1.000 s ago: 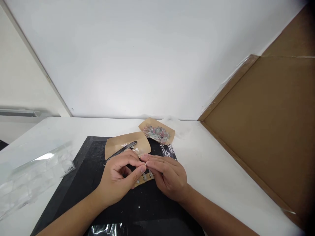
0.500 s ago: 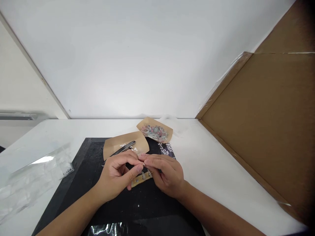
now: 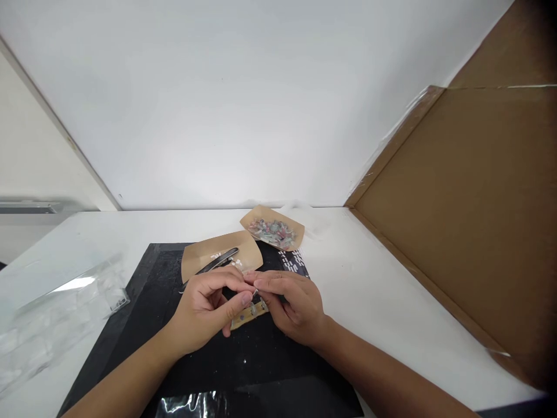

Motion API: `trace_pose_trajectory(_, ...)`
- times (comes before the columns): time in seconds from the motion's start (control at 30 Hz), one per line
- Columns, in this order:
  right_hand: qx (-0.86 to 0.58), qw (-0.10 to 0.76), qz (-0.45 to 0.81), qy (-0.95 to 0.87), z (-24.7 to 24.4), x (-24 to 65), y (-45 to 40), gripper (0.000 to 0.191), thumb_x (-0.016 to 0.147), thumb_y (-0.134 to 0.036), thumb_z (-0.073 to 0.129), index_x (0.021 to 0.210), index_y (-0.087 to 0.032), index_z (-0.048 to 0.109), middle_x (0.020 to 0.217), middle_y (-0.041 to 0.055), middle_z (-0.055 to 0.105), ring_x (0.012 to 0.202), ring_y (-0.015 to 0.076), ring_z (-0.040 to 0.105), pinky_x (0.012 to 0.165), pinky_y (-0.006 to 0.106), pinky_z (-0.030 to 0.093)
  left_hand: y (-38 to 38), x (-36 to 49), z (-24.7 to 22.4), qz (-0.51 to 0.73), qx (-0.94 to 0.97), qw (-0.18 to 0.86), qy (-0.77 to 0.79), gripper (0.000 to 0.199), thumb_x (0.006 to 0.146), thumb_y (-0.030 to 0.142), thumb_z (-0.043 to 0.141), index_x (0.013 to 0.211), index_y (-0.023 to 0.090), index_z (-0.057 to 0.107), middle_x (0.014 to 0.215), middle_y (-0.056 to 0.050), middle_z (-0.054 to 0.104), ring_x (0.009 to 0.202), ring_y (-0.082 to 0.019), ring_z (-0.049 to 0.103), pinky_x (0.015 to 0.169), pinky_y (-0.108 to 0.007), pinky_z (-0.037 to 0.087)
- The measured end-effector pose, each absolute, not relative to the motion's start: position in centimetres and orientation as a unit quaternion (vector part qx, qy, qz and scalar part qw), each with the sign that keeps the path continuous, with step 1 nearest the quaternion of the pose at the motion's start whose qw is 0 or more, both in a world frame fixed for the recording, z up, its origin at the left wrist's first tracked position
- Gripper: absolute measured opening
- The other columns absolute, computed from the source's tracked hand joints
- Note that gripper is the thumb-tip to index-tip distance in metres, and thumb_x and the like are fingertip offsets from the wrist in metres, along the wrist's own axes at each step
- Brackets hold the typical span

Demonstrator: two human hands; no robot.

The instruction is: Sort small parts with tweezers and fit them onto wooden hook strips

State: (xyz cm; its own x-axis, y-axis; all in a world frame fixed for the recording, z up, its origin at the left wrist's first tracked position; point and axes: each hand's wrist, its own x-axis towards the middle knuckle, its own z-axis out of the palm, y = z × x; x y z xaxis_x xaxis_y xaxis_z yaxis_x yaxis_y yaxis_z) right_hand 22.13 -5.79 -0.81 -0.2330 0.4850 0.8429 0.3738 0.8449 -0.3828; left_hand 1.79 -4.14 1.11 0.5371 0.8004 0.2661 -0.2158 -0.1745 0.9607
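Note:
My left hand and my right hand meet over the black mat, their fingertips pinched together. A tiny pale, shiny piece shows between the fingertips, too small to name. Both hands appear to grip it. Just below lies a yellowish strip with small clear and grey bits on it, partly hidden by my fingers. Behind my left hand, black tweezers rest on a brown paper tray beside a few tiny white pieces.
A second brown tray with many small coloured pieces stands at the back. Near it is a white-patterned dark packet. Clear plastic bags lie at left. The black mat covers the white table; a cardboard wall rises at right.
The view has shifted very slightly. Both hands keep their pinch in nearly the same place, and a bit more of the tiny shiny piece shows between the fingertips.

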Motion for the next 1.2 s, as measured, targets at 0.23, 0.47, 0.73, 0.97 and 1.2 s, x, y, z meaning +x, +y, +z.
trace_pose_trajectory(0.23, -0.268, 0.558, 0.037, -0.784, -0.8, 22.1, -5.8, 0.033, 0.088, -0.001, 0.065, 0.115, -0.020, 0.064, 0.111, 0.0084, 0.077, 0.105, 0.0187, 0.075, 0.089, 0.033, 0.065, -4.1, 1.9, 1.1, 0.418, 0.635, 0.598, 0.252, 0.011, 0.090, 0.022, 0.073, 0.098, 0.019, 0.079, 0.095, -0.006, 0.063, 0.058, -0.007, 0.060, 0.038, -0.014, 0.055)
trace_pose_trajectory(0.47, -0.265, 0.533, 0.000, -0.803, -1.0, 22.4, -5.6, 0.035, 0.087, 0.000, 0.065, 0.116, -0.019, 0.064, 0.110, 0.0096, 0.077, 0.107, 0.0198, 0.074, 0.091, 0.034, 0.064, -4.2, 2.0, 1.0, 0.422, 0.646, 0.571, 0.281, 0.011, 0.089, 0.025, 0.074, 0.095, 0.015, 0.077, 0.091, -0.006, 0.062, 0.058, -0.009, 0.061, 0.037, -0.015, 0.055)
trace_pose_trajectory(0.73, -0.261, 0.510, -0.028, -0.819, -1.0, 22.8, -5.3, 0.037, 0.090, 0.000, 0.060, 0.120, -0.022, 0.063, 0.110, 0.0075, 0.077, 0.110, 0.0187, 0.073, 0.091, 0.035, 0.064, -3.9, 1.8, 0.7, 0.395, 0.674, 0.553, 0.289, 0.010, 0.091, 0.026, 0.072, 0.094, 0.017, 0.073, 0.091, -0.004, 0.059, 0.063, -0.010, 0.060, 0.039, -0.016, 0.056)
trace_pose_trajectory(0.97, -0.262, 0.501, -0.037, -0.824, -1.0, 23.0, -5.2, 0.032, 0.092, -0.003, 0.059, 0.117, -0.021, 0.064, 0.108, 0.0066, 0.078, 0.109, 0.0174, 0.073, 0.089, 0.032, 0.065, -4.1, 2.0, 0.9, 0.391, 0.696, 0.529, 0.289, 0.012, 0.091, 0.026, 0.070, 0.090, 0.015, 0.069, 0.090, -0.005, 0.058, 0.064, -0.009, 0.057, 0.039, -0.014, 0.051)
trace_pose_trajectory(1.2, -0.260, 0.494, -0.036, -0.829, -0.9, 23.1, -5.2, 0.031, 0.091, -0.002, 0.060, 0.115, -0.020, 0.065, 0.108, 0.0069, 0.078, 0.109, 0.0176, 0.073, 0.089, 0.032, 0.064, -4.4, 2.1, 1.3, 0.402, 0.714, 0.492, 0.294, 0.008, 0.091, 0.022, 0.069, 0.087, 0.015, 0.067, 0.086, -0.005, 0.059, 0.063, -0.009, 0.056, 0.041, -0.014, 0.048)
